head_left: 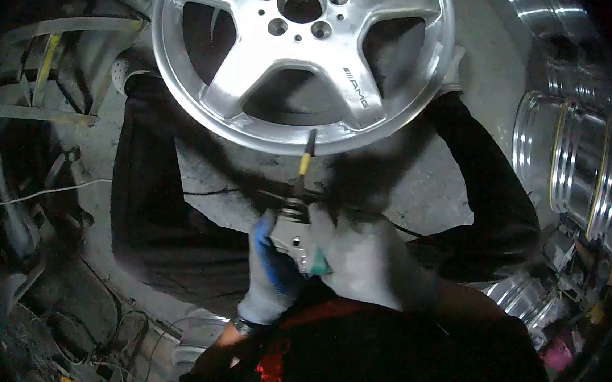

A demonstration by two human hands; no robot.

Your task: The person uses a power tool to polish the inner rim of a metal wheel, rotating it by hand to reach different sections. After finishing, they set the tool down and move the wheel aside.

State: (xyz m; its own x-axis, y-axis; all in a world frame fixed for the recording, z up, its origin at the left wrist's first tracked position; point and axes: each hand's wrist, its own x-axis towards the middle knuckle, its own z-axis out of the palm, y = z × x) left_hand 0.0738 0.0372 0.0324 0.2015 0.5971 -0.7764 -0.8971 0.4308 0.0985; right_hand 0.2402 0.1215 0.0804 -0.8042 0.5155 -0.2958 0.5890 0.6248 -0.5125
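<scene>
A silver five-spoke wheel rim (pixel 296 52) with AMG lettering on one spoke lies at the top middle, between the person's bent legs. Below it, a power tool (pixel 292 230) with a green part points up toward the rim, and its thin shaft with a yellow band overlaps the rim's lower lip. My left hand (pixel 270 271), in a grey and blue glove, wraps round the tool's left side. From the right, my right hand (pixel 359 254), in a grey glove and somewhat blurred, grips the same tool. Whether the shaft's tip touches the metal cannot be made out.
More shiny rims (pixel 578 160) stand along the right side, with another rim (pixel 519 297) lower down. A metal frame (pixel 80 26) is at the upper left. Scrap parts and cables lie at the lower left. A cable (pixel 51 190) crosses the grey floor.
</scene>
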